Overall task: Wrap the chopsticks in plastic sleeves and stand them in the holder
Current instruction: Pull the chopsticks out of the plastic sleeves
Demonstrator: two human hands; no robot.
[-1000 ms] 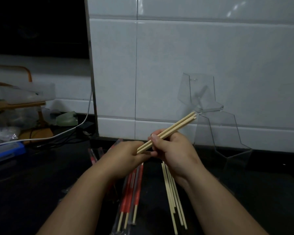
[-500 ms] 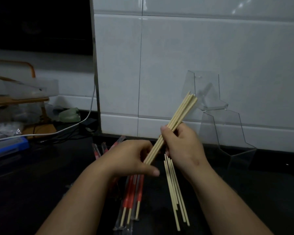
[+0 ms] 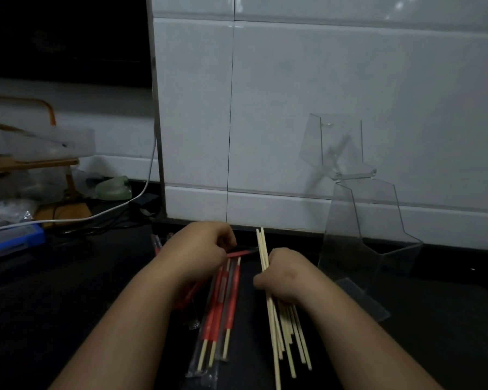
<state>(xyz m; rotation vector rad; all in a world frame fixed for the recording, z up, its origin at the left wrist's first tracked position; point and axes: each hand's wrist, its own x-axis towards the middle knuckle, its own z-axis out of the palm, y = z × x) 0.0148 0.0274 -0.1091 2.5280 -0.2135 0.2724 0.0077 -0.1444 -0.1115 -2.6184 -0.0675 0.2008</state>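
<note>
Right hand curled tight round a few bare chopsticks pointing at the wall, left hand knuckles-up pinching a red sleeve over the wrapped pile, both low on the dark counter, clear holder standing just right

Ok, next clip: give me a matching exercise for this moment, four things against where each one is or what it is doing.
Things:
1. left hand
2. right hand
3. clear holder
4. sleeved chopsticks

States:
a. grips bare chopsticks
b. lie flat on the dark counter
c. pinches a red sleeve
d. stands against the tiled wall

Pairs: 1-c; 2-a; 3-d; 4-b.
</note>
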